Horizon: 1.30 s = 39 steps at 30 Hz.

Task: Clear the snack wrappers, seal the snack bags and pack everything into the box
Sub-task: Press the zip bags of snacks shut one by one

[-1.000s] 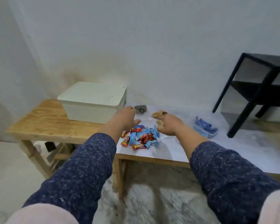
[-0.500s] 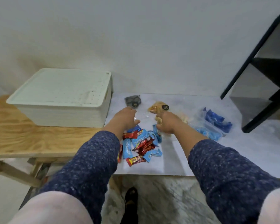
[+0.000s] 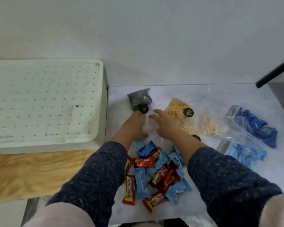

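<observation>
My left hand (image 3: 131, 126) and my right hand (image 3: 166, 126) reach side by side over the white tabletop (image 3: 220, 95), fingers spread. Something clear and filmy (image 3: 152, 130) lies between them; I cannot tell whether either hand touches it. The left fingertips are at the black sticker of a grey snack bag (image 3: 138, 99). A bag of yellow sticks (image 3: 176, 105) lies under the right hand's far side. A pile of red and blue snack wrappers (image 3: 156, 172) sits between my forearms. The white box (image 3: 44, 102) stands at the left with its lid on.
A clear bag of coloured snacks (image 3: 210, 126) and clear bags of blue sweets (image 3: 254, 128) lie to the right. The box rests on a wooden table (image 3: 23, 174). A black stand leg (image 3: 275, 71) stands at the far right. The wall runs close behind.
The view has moved closer and tilted down. Both hands have reached farther toward the wall, past the wrapper pile, to the grey and yellow snack bags.
</observation>
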Available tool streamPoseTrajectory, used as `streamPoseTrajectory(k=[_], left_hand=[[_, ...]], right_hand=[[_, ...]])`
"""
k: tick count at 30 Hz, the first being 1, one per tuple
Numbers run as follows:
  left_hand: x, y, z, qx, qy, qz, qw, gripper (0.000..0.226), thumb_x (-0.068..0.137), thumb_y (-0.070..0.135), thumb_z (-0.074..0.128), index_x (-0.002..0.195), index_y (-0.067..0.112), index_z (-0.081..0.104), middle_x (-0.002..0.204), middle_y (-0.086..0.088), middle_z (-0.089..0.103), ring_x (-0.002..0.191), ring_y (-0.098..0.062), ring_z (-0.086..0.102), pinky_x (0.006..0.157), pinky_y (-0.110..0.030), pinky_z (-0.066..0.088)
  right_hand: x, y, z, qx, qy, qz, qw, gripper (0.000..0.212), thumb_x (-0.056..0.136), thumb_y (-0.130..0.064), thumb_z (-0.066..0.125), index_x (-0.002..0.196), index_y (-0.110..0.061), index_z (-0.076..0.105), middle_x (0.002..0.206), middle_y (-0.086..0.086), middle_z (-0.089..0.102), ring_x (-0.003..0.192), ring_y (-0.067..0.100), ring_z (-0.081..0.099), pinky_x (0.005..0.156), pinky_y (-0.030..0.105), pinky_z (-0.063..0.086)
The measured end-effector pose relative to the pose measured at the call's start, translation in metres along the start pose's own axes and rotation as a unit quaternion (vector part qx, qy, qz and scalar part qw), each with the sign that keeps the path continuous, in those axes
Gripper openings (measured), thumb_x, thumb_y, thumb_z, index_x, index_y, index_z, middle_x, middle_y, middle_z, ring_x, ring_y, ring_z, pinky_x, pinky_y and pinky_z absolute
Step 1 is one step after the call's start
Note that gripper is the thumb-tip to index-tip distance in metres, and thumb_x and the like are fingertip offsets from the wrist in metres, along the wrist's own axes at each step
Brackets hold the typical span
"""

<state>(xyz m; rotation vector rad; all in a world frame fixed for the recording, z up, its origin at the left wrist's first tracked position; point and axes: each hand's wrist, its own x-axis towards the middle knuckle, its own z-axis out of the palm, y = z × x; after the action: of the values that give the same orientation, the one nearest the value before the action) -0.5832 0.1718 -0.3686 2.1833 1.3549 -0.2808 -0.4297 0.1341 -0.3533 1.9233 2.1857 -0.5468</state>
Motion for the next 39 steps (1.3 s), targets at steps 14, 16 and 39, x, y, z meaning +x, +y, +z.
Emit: streamPoseTrajectory(k=[14,16,39], left_hand=[[0.025,-0.006,-0.064,-0.193,0.23,-0.029,0.954,0.015,0.092,0.017,0.053,0.097,0.013,0.067,0.097,-0.006,0.069,0.082,-0.017,0.058,0.071,-0.02,0.037],[0.022,0.01,-0.085,-0.29,0.286,-0.043,0.912,0.011,0.089,0.016,0.059,0.094,0.01,0.067,0.09,-0.006,0.067,0.081,-0.015,0.057,0.072,-0.02,0.039],[-0.085,0.233,-0.174,-0.606,0.506,0.1,0.606,0.011,0.092,0.025,0.06,0.082,0.027,0.065,0.081,0.007,0.066,0.055,-0.004,0.058,0.071,-0.026,0.046]], right_hand=[[0.041,0.019,-0.062,0.27,0.147,0.074,0.949,0.012,0.086,-0.015,0.06,0.092,-0.013,0.07,0.08,0.001,0.065,0.079,0.019,0.059,0.072,0.026,0.046],[0.035,0.027,-0.092,0.377,0.186,0.083,0.903,0.004,0.08,-0.013,0.069,0.084,-0.014,0.07,0.078,-0.001,0.065,0.077,0.015,0.06,0.073,0.024,0.046],[-0.146,0.094,-0.241,0.635,0.362,-0.127,0.67,0.013,0.091,-0.016,0.059,0.081,-0.023,0.062,0.076,-0.004,0.068,0.061,0.009,0.057,0.061,0.021,0.045]])
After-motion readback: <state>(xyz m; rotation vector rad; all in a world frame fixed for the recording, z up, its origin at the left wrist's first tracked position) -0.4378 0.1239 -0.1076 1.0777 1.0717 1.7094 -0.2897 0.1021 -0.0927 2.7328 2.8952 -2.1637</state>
